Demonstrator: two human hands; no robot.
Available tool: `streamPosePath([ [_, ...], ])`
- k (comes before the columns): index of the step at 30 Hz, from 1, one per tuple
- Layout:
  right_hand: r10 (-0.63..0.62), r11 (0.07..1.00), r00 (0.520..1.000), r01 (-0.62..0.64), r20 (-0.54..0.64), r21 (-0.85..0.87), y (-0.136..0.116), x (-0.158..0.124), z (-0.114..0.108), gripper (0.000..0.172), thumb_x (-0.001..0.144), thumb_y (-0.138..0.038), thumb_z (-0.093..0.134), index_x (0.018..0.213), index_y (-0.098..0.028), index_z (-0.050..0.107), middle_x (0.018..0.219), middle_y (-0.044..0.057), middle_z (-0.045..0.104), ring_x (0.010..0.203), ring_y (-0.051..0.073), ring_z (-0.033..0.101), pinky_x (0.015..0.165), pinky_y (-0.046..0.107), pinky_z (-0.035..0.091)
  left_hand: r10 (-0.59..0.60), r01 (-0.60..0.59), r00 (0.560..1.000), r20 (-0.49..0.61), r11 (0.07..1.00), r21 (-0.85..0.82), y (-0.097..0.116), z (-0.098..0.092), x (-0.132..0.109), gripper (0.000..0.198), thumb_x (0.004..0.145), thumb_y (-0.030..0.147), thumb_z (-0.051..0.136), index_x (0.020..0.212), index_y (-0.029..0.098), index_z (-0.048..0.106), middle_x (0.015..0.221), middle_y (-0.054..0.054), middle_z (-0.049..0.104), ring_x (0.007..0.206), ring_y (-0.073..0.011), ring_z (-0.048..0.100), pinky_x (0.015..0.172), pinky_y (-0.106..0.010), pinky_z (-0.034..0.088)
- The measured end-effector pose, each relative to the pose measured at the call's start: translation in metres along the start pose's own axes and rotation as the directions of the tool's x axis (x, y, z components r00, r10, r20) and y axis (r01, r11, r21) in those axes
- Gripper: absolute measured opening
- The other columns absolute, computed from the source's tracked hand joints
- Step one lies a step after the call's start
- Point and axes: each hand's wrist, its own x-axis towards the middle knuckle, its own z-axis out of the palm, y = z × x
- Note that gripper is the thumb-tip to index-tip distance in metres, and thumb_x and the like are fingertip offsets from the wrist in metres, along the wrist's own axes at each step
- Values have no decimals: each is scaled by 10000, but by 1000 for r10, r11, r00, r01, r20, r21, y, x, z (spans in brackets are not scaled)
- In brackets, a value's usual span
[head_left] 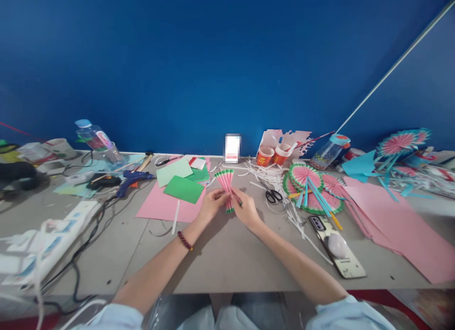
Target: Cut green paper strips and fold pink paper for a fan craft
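Observation:
Between my two hands is a pleated paper fan (pixel 224 179), pink with green and white ends. It is gathered at its middle and spreads out above and below my fingers. My left hand (pixel 213 203) pinches it from the left, and a dark beaded bracelet (pixel 185 240) circles that wrist. From the right, my right hand (pixel 246 209) closes on the fan's middle; a small dark thing shows by its fingers, too small to name. Black-handled scissors (pixel 273 196) lie to the right among white paper strips (pixel 263 173). Green paper (pixel 184 189) rests on pink sheets (pixel 152 208) to the left.
Finished watermelon-patterned fans (pixel 306 178), a phone (pixel 337 247) and pink sheets (pixel 401 221) lie on the right. Red paper cups (pixel 265 156) stand by the blue wall. On the left are a blue glue gun (pixel 132 179), a power strip (pixel 57 245), cables and a tilted bottle (pixel 93 135).

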Motion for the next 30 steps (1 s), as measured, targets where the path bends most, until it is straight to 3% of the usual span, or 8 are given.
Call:
streamPosePath([
  [4, -120, 989, 993, 121, 23, -82, -5, -3, 4, 445, 800, -203, 528, 1243, -224, 574, 1224, 127, 590, 1152, 264, 537, 983, 434, 436, -5, 4, 1000, -13, 999, -49, -4, -1, 2, 357, 587, 432, 776, 784, 150, 680, 733, -35, 674, 619, -139, 601, 557, -240, 469],
  [7, -156, 977, 987, 158, 23, -140, -6, -3, 3, 514, 749, -172, 562, 1260, -223, 560, 1188, 129, 544, 1107, 257, 528, 960, 417, 450, -7, 5, 1000, -19, 997, -73, -5, -2, 4, 345, 578, 417, 790, 761, 151, 672, 715, -24, 662, 614, -125, 590, 531, -214, 448],
  [11, -170, 968, 985, 173, 34, -181, -5, -1, -2, 514, 758, -113, 501, 1256, -220, 564, 1050, 108, 558, 957, 229, 554, 882, 385, 486, -48, 50, 998, 32, 996, -70, -4, -5, 6, 372, 578, 423, 797, 787, 133, 695, 781, -69, 700, 673, -161, 627, 606, -256, 493],
  [18, -178, 962, 984, 180, 29, -205, -4, 4, -9, 484, 782, -185, 560, 1264, -213, 530, 1146, 118, 584, 1066, 260, 530, 948, 430, 433, 1, -2, 1000, -4, 995, -102, -1, -13, 11, 410, 572, 414, 807, 838, 119, 707, 856, -100, 723, 771, -215, 659, 706, -321, 528],
  [24, -149, 974, 989, 151, 26, -167, 5, 8, -13, 337, 814, -201, 552, 1147, -208, 606, 1019, 93, 654, 962, 240, 581, 877, 398, 463, 18, -16, 999, 51, 998, -55, 2, -17, 11, 444, 602, 441, 785, 892, 115, 708, 934, -119, 724, 882, -258, 660, 777, -360, 526],
  [30, -194, 973, 981, 196, 23, -126, 14, 10, -15, 199, 854, -206, 536, 1013, -205, 657, 936, 73, 682, 898, 216, 599, 825, 350, 477, 50, -61, 989, 140, 995, 73, 5, -25, 9, 410, 668, 473, 728, 907, 140, 718, 986, -109, 719, 980, -281, 632, 834, -381, 503],
])
